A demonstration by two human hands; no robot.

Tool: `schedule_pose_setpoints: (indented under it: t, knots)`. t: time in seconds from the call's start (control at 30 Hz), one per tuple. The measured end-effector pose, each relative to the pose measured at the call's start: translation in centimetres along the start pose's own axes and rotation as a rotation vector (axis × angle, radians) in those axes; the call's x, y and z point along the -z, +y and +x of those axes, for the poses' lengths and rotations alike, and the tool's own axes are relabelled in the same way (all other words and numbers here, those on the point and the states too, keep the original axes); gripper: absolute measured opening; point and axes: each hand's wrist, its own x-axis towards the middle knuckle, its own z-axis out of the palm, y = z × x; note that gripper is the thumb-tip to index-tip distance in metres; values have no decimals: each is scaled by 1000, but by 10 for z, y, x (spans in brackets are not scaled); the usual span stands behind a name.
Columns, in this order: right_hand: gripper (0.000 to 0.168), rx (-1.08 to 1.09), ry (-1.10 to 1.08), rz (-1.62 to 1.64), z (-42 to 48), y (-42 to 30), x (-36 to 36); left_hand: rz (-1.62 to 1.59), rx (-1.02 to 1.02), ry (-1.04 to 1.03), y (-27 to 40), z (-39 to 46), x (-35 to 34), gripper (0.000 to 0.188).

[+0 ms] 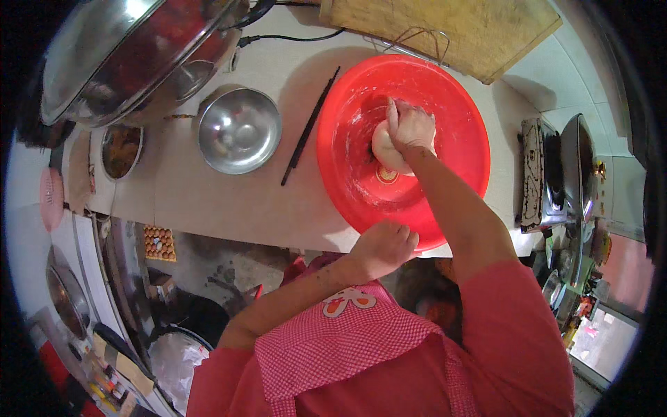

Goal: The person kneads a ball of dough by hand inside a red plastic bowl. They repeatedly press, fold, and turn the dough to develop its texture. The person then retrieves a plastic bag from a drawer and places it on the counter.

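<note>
A lump of pale dough [388, 151] lies in a large red plastic basin [464, 135] with floury smears on its wall. Pressed onto the dough's upper right side is my right hand [415, 127], its fingers bent over the far side and partly hidden. My left hand [383, 249] is curled over the near rim of the basin, its fingertips out of sight. To the left of the basin lies a pair of dark chopsticks [311, 125]. Beyond them sits a shiny metal bowl [239, 130] with nothing in it.
A big lidded metal pan [140, 57] fills the far left. Behind the basin are a wooden board [443, 31] and a wire rack [417, 39]. A gas stove [542, 177] with a wok [578, 167] stands right. A food-filled bowl [122, 151] sits left.
</note>
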Motion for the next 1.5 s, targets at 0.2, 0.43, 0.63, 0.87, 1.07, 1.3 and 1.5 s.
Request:
schedule_pose_setpoints:
  t: [0.2,0.43,0.63,0.87,1.07,1.3,1.5]
  knots:
    - [50,-2,-126,-38,-13,18,1,114,-26,-159,-5,3,14,20]
    - [52,76,55,130,-97,29,52,80,-87,39,-6,0,17,28]
    - [40,-77,133,90,-119,-8,30,83,-54,-71,-6,-6,8,21]
    - [24,-77,384,57,-81,-14,-5,-54,-60,36,-3,-7,0,25]
    - [29,-61,305,47,-37,-3,-16,-86,-78,73,-6,-7,-8,32]
    - [35,-134,90,173,-1,7,-17,-70,-27,74,-6,-5,2,29]
    - [44,-221,39,260,23,1,-8,41,19,-21,-6,4,-2,19]
